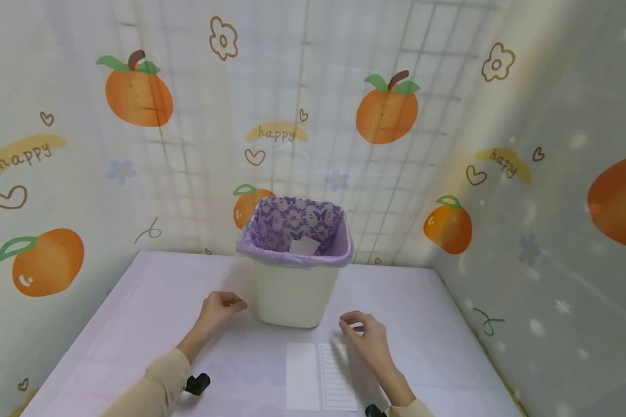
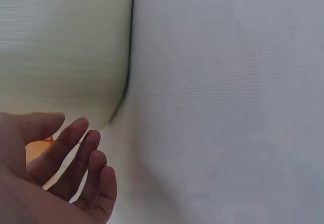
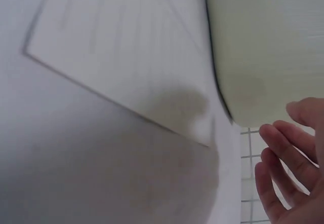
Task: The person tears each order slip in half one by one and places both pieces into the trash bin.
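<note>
A pale trash bin (image 1: pixel 294 295) stands upright on the table, lined with a purple patterned bag (image 1: pixel 292 258) folded over its rim. A white piece of paper (image 1: pixel 305 246) lies inside it. To the bin's left, my left hand (image 1: pixel 221 307) hovers with loosely bent fingers, holding nothing; the left wrist view shows a gap to the bin wall (image 2: pixel 66 41). On the other side my right hand (image 1: pixel 367 336) is raised, its fingers relaxed and nothing in them. Below it lie a blank white paper strip (image 1: pixel 301 375) and a lined sheet (image 1: pixel 338 376), side by side.
The white table (image 1: pixel 407 313) reaches back to a curtain (image 1: pixel 313 156) printed with oranges, hearts and the word happy. Behind the curtain a wire grid shows through. More curtain hangs along the left and right sides.
</note>
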Demonstrator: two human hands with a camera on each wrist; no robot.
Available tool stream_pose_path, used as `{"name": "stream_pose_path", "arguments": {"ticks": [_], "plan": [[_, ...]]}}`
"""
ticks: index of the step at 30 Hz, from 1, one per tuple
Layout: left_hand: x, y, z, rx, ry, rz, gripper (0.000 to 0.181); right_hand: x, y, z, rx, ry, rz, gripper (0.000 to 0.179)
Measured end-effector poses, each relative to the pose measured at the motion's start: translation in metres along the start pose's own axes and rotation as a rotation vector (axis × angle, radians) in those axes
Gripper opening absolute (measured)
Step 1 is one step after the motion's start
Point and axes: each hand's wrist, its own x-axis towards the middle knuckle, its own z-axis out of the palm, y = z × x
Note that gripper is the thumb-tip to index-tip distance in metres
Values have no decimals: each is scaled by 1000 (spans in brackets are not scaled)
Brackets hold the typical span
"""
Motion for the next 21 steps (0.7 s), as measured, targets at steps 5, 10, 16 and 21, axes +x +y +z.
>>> {"name": "stream_pose_path", "arguments": {"ticks": [5, 10, 16, 21], "plan": [[-8, -17, 14, -20, -31, 5, 6, -10, 2, 9, -20, 7, -90, 14], [-14, -24, 25, -15, -34, 23, 5, -16, -1, 20, -6, -58, -80, 16], [-18, -30, 35, 45, 40, 133, 6, -23, -1, 29, 0, -135, 28, 22], [-23, -39, 37, 86, 87, 250, 6, -30, 0, 35, 26, -121, 70, 25]]}}
